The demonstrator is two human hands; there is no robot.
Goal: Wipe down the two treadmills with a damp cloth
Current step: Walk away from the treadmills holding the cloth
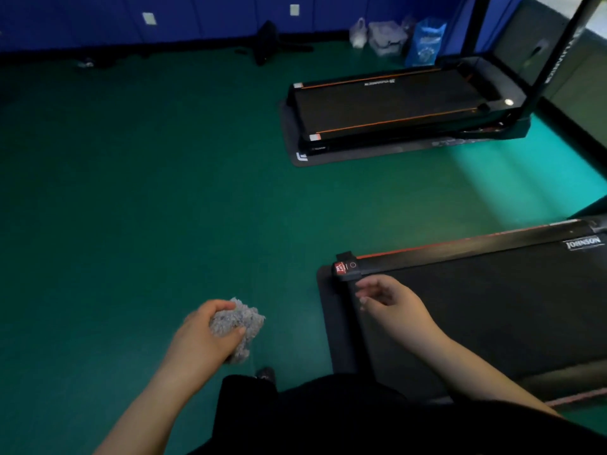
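Note:
My left hand grips a bunched grey fluffy cloth above the green floor, left of the near treadmill. The near treadmill is black with a red side stripe and a red label at its rear corner; it lies at the lower right on a dark mat. My right hand hovers over that rear corner with loosely curled fingers, holding nothing. The far treadmill, black with orange stripes and an upright post, stands at the upper right on its own mat.
Green floor spreads between the two treadmills and to the left. Plastic bags and a blue bag sit against the blue wall at the back. A dark object lies by the wall. My dark-clothed legs fill the bottom.

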